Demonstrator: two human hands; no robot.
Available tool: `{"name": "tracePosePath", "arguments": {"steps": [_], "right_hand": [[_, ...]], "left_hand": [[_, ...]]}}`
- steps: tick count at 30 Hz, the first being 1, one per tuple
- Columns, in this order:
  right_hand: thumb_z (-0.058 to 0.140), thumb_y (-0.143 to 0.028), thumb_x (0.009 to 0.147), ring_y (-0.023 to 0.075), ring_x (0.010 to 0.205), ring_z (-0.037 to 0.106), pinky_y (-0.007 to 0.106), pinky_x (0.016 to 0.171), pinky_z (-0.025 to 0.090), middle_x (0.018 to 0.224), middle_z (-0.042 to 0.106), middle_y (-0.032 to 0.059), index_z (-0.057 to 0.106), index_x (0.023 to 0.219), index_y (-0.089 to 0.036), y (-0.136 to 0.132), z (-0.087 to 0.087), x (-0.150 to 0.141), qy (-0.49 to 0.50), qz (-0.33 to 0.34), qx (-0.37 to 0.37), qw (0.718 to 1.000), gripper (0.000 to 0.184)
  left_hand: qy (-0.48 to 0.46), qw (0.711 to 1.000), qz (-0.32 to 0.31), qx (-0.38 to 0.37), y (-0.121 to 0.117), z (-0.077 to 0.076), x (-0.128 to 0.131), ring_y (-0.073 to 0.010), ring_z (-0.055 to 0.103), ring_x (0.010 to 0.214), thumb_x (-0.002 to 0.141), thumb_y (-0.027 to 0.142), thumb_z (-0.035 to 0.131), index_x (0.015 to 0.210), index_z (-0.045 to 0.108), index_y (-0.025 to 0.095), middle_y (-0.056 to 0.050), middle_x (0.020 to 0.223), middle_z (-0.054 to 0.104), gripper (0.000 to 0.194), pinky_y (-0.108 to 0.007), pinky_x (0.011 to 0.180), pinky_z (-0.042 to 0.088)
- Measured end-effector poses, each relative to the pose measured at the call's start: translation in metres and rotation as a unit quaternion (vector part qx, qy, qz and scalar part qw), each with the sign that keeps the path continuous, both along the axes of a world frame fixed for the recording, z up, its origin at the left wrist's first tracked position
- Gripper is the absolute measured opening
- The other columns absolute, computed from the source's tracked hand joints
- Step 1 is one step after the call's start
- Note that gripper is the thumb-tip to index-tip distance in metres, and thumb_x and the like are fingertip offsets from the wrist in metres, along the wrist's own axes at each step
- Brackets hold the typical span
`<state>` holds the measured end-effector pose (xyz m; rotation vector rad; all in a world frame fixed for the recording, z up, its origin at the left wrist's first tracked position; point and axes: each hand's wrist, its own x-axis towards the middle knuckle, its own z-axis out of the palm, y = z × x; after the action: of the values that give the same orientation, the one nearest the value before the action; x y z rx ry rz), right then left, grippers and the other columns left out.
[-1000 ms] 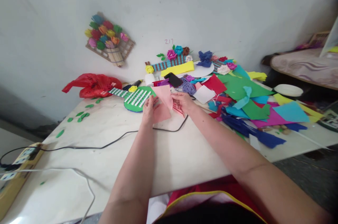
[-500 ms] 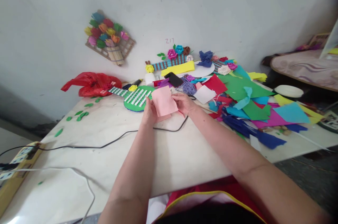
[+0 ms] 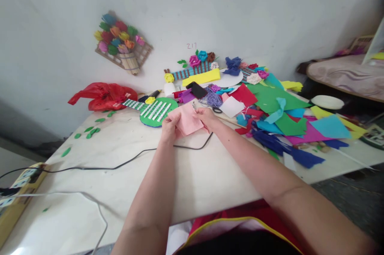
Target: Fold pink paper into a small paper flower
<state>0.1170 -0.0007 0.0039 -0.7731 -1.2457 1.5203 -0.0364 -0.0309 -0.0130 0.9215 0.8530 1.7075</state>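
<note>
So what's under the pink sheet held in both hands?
More pink paper peeks out from under the pink sheet, beyond its lower edge and beside the right hand. The rest is covered, as is the tabletop directly beneath, so the number of pieces cannot be told.

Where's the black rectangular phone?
Head view, just above centre: the black rectangular phone lies beyond the right hand, left of the lilac stringy bundle.

- Pink paper (image 3: 189,121) held betw. L hand (image 3: 169,126) & R hand (image 3: 205,116), over tbl (image 3: 214,175).
- Green guitar-shaped pc. (image 3: 156,112) seen just beside L hand.
- Blk phone (image 3: 197,90) laid beyond, nr purple yarn (image 3: 214,98).
- Colored paper scraps (image 3: 279,101) piled to R.
</note>
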Motion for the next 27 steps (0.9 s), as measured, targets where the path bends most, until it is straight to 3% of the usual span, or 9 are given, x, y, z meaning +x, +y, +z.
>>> {"name": "tracePosePath", "arguments": {"steps": [4,7,12,18,22,24,27], "right_hand": [[0.071,-0.032,0.053,0.012,0.048,0.052,0.024,0.049,0.042,0.051,0.058,-0.0018,0.061,0.061,-0.015,0.0036,-0.0018,0.0008,-0.017,-0.066,0.004,0.998,0.021],[0.07,-0.034,0.055,0.0111,0.047,0.05,0.024,0.047,0.039,0.049,0.055,-0.0026,0.06,0.059,-0.016,0.0036,0.0014,0.0033,0.0,-0.093,0.008,0.996,0.021],[0.068,-0.036,0.057,0.0092,0.045,0.044,0.023,0.046,0.036,0.045,0.046,-0.005,0.054,0.053,-0.017,0.0041,0.0036,0.0063,-0.001,-0.128,0.038,0.991,0.024],[0.067,-0.04,0.059,0.01,0.049,0.043,0.021,0.044,0.034,0.045,0.044,-0.0048,0.053,0.053,-0.017,0.0061,0.0037,0.0075,-0.056,-0.165,0.061,0.983,0.027],[0.067,-0.04,0.058,0.01,0.05,0.044,0.021,0.045,0.034,0.047,0.047,-0.0041,0.055,0.054,-0.017,0.0053,0.0053,0.0078,-0.064,-0.159,0.081,0.982,0.026],[0.066,-0.038,0.058,0.0096,0.05,0.043,0.021,0.046,0.034,0.049,0.048,-0.0035,0.056,0.054,-0.016,0.004,0.0062,0.0073,-0.061,-0.154,0.083,0.983,0.024],[0.064,-0.037,0.059,0.0092,0.049,0.043,0.022,0.045,0.033,0.05,0.049,-0.0029,0.056,0.054,-0.016,0.0036,0.0062,0.0065,-0.05,-0.155,0.078,0.984,0.023]], "left_hand": [[0.023,0.999,-0.046,-0.009,-0.001,-0.0003,0.0027,-0.0224,0.065,0.074,0.05,0.032,0.08,0.082,0.067,0.012,-0.009,0.079,0.07,0.04,-0.031,0.064,0.053],[0.067,0.994,-0.08,-0.038,-0.004,0.0016,0.0051,-0.0179,0.062,0.058,0.049,0.031,0.081,0.079,0.067,0.011,-0.008,0.07,0.068,0.039,-0.026,0.048,0.048],[0.102,0.991,-0.052,-0.07,-0.0058,0.0041,0.0042,-0.0078,0.046,0.035,0.051,0.034,0.08,0.07,0.065,0.012,-0.002,0.053,0.061,0.033,-0.019,0.031,0.032],[0.107,0.988,-0.047,-0.096,-0.0045,0.0056,0.0026,-0.0046,0.034,0.026,0.059,0.051,0.071,0.056,0.056,0.015,0.002,0.037,0.047,0.039,-0.017,0.025,0.018],[0.064,0.994,-0.039,-0.081,-0.0017,0.0016,0.003,-0.0075,0.043,0.031,0.063,0.05,0.068,0.062,0.057,0.015,0.001,0.043,0.052,0.037,-0.019,0.03,0.03],[0.048,0.997,-0.025,-0.06,0.0008,-0.0013,0.0024,-0.0112,0.053,0.043,0.064,0.047,0.069,0.068,0.061,0.015,-0.002,0.053,0.06,0.033,-0.022,0.04,0.041],[0.05,0.998,-0.01,-0.048,0.0031,-0.0029,0.0005,-0.0169,0.06,0.055,0.062,0.045,0.071,0.068,0.062,0.014,-0.005,0.059,0.064,0.032,-0.027,0.051,0.048]]}}
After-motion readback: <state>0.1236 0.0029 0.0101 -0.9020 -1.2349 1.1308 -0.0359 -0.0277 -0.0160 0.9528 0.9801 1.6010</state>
